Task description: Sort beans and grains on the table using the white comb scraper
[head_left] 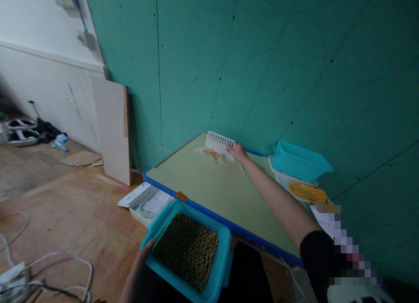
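My right hand (238, 153) reaches across the table and grips one end of a white slotted plastic strip (216, 141). The strip stands on edge by a small scattered heap of beans and pale bits (213, 154) on the pale green tabletop (209, 189). My left hand (144, 254) is closed on the left rim of a blue plastic basin (188, 207), below the table's front edge. Many small round beans (188, 250), tan and dark green in the uneven light, cover the basin's floor. Most of the left fingers are hidden.
A second blue basin (299, 159) and an orange-yellow cloth-like item (309, 192) sit at the table's right end. A green wall (196, 76) rises behind. A board (113, 131) leans at left; white cables (78, 261) lie on the floor.
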### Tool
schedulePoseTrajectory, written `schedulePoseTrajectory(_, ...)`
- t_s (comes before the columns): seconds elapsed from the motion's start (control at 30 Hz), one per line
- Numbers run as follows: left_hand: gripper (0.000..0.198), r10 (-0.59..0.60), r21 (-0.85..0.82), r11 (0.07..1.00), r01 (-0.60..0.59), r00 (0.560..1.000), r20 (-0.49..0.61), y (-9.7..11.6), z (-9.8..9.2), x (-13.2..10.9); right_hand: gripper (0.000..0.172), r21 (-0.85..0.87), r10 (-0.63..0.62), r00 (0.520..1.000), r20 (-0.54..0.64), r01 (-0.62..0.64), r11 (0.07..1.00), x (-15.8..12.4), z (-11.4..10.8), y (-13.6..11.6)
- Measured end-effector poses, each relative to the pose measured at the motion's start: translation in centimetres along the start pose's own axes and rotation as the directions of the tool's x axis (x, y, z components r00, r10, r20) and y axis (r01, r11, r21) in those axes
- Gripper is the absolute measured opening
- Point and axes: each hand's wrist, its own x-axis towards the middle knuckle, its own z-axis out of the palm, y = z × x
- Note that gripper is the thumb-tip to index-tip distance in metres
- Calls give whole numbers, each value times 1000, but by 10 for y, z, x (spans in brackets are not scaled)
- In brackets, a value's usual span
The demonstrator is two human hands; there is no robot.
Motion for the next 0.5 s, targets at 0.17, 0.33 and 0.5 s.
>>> schedulePoseTrajectory(0.17, 46, 17, 38, 999, -16, 999, -31, 4, 8, -8, 16, 71, -47, 999, 20, 45, 996, -1, -1, 6)
schedulePoseTrajectory(0.33, 47, 19, 32, 999, -18, 1000, -22, 6, 6, -9, 16, 138, -88, 995, 37, 82, 987, -2, 0, 11)
schedulePoseTrajectory(0.5, 42, 5, 0, 1000, -5, 1000, -21, 9, 9, -10, 13, 193, -134, 990, 53, 121, 974, -6, 1, 14)
